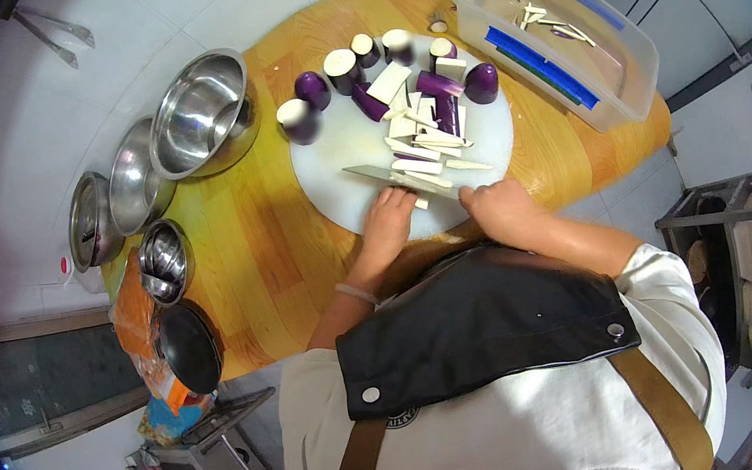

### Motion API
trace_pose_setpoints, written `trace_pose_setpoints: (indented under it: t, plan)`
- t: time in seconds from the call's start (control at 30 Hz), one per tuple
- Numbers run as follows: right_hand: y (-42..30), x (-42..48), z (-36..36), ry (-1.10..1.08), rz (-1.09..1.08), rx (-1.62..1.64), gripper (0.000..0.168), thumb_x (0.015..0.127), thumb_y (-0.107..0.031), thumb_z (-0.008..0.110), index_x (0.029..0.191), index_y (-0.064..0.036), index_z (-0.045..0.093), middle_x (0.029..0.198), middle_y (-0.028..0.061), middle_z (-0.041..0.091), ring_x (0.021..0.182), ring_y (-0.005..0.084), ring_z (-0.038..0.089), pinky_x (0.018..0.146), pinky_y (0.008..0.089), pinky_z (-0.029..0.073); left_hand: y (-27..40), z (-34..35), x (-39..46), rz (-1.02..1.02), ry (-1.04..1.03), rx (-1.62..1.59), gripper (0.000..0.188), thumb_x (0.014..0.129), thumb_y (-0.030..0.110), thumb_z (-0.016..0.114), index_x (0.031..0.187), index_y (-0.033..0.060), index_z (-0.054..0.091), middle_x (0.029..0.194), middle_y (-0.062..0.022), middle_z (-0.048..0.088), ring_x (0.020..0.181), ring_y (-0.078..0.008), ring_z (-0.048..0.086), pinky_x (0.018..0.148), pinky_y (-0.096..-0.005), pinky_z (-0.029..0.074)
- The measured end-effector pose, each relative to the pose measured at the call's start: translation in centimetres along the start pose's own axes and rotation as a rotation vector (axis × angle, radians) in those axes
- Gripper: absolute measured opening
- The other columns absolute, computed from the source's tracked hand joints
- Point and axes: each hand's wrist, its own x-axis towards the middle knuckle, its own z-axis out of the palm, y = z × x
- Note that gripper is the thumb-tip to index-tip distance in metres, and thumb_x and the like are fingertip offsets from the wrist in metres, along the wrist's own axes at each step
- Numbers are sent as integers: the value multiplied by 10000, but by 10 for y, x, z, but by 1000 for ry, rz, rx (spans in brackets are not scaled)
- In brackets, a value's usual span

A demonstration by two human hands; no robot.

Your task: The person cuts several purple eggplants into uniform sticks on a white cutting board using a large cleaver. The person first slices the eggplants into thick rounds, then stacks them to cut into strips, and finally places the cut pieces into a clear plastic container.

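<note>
My right hand [504, 213] grips the handle of a kitchen knife [404, 182], its blade standing over a round white cutting board [332, 176]. Left of the blade, my left hand [389, 222] rests on the board with bent fingers, touching a pale eggplant piece [421, 203] that shows only partly. Beyond the knife lies a loose pile of cut eggplant sticks [435, 144] with white flesh. Thick eggplant chunks [344, 71] and purple rounded ends [481, 84] stand around the far side of the board.
A clear plastic bin [619, 67] holding a few eggplant sticks [563, 28] sits at the right. Several steel bowls [204, 115] line the left edge of the wooden table [258, 266], with a black pan [190, 351] nearer me. A small round scrap lies beyond the board.
</note>
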Motion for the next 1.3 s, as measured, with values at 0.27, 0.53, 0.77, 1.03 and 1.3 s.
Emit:
trace_pose_setpoints:
  t: [0.27, 0.53, 0.77, 1.03, 1.3]
  plan:
    - [8, 22, 17, 74, -21, 65, 100, 789, -119, 515, 794, -26, 554, 604, 154, 615, 554, 309, 628, 490, 410, 492, 2, -1, 1, -25, -27, -46, 164, 772, 42, 570, 929, 36, 617, 980, -111, 599, 946, -295, 554, 786, -374, 477]
    - [-8, 11, 15, -56, 16, 18, 117, 808, -137, 519, 797, -30, 566, 621, 157, 620, 575, 320, 629, 520, 432, 490, -2, 12, -8, -52, 13, 26, 164, 773, 47, 541, 919, 34, 615, 960, -84, 600, 951, -271, 561, 786, -363, 483]
    - [-8, 7, -7, -93, 20, 60, 147, 842, -156, 508, 847, -22, 568, 630, 165, 618, 580, 325, 626, 524, 428, 489, -6, 18, -18, -8, 125, -55, 175, 756, 48, 547, 915, 34, 617, 966, -86, 600, 946, -266, 565, 776, -355, 486]
    - [1, 28, 5, -85, 51, 123, 206, 880, -217, 501, 864, -28, 580, 657, 171, 623, 622, 345, 624, 565, 448, 487, -9, 21, -21, 57, 165, -54, 166, 740, 44, 550, 896, 36, 608, 938, -74, 593, 932, -260, 564, 777, -350, 488]
    - [-6, 16, 15, -178, 63, 168, 230, 888, -242, 505, 879, -29, 589, 689, 194, 627, 660, 368, 622, 590, 460, 481, -11, 26, -25, 62, 162, -41, 162, 748, 45, 555, 900, 32, 609, 944, -72, 596, 921, -263, 568, 766, -360, 489]
